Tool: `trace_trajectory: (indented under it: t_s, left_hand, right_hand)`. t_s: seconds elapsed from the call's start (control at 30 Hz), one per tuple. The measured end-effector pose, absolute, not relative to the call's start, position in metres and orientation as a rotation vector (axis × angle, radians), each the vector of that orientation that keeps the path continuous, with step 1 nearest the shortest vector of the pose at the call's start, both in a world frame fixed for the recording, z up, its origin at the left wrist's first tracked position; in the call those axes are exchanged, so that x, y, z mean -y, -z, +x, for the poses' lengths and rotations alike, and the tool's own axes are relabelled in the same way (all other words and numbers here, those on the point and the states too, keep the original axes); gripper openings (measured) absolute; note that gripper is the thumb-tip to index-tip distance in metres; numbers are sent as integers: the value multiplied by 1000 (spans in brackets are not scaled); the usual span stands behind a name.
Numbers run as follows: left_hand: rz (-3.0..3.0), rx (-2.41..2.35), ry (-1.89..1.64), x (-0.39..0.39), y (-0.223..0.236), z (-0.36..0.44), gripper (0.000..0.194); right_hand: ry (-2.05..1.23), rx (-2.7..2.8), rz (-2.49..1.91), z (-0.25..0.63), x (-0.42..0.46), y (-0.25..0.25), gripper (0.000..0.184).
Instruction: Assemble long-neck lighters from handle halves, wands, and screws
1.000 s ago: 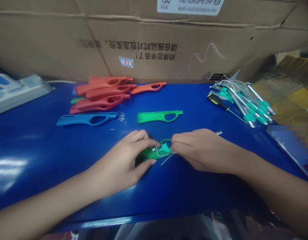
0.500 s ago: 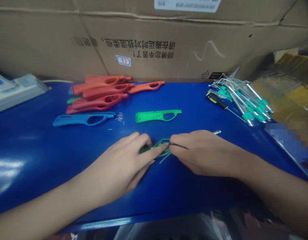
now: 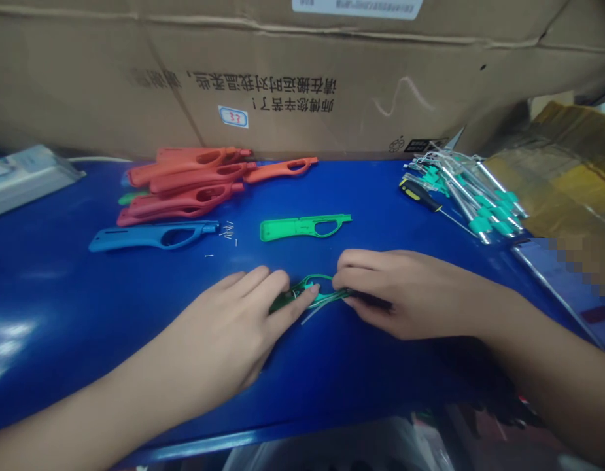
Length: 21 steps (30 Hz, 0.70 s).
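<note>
A green lighter casing half [image 3: 326, 277] with a loop-shaped trigger opening lies low over the table between my hands. My left hand [image 3: 248, 311] closes round its handle end, the thumb pressing near a small turquoise part [image 3: 309, 286] inside it. With pinched fingers my right hand [image 3: 395, 291] grips the casing's narrow nose end, largely covering it. A thin clear tube [image 3: 312, 314] sticks out below the casing. Just beyond my hands lies another green casing half [image 3: 282, 229], its inner side up.
Several red and orange lighter casings [image 3: 194, 173] are heaped at the back left, a blue casing [image 3: 135, 237] before them. Small screws [image 3: 227, 230] lie beside it. At the right are a screwdriver [image 3: 420, 195] and metal lighter tubes with turquoise parts [image 3: 479, 196]. A cardboard box [image 3: 282, 59] stands behind.
My right fingers have shifted along the nose end, and the metal tube tip behind that hand no longer shows. The turquoise part has come into view by my left thumb. The whole view shifted slightly.
</note>
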<state>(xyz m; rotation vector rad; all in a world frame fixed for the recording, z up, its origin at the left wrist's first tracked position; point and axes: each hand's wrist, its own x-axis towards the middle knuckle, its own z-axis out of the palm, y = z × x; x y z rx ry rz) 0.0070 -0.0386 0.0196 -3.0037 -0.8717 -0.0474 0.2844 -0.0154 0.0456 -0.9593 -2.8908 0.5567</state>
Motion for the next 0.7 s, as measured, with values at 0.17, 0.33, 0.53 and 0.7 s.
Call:
trace_trajectory:
  t_s: [0.17, 0.33, 0.53, 0.7]
  left_hand:
    - [-2949, 866, 12, 41, -21, 8, 70]
    - [-2955, 886, 12, 38, -19, 8, 73]
    - [-2994, 841, 109, 32, -21, 6, 73]
    - [-3016, 817, 122, 33, -23, 4, 59]
  right_hand:
    - [-411, 2972, -834, 281, 15, -42, 19]
    - [-412, 2986, -846, 280, 13, -38, 15]
    - [-523, 2882, -876, 281, 11, -38, 4]
    - [-517, 2858, -883, 280, 9, -35, 6]
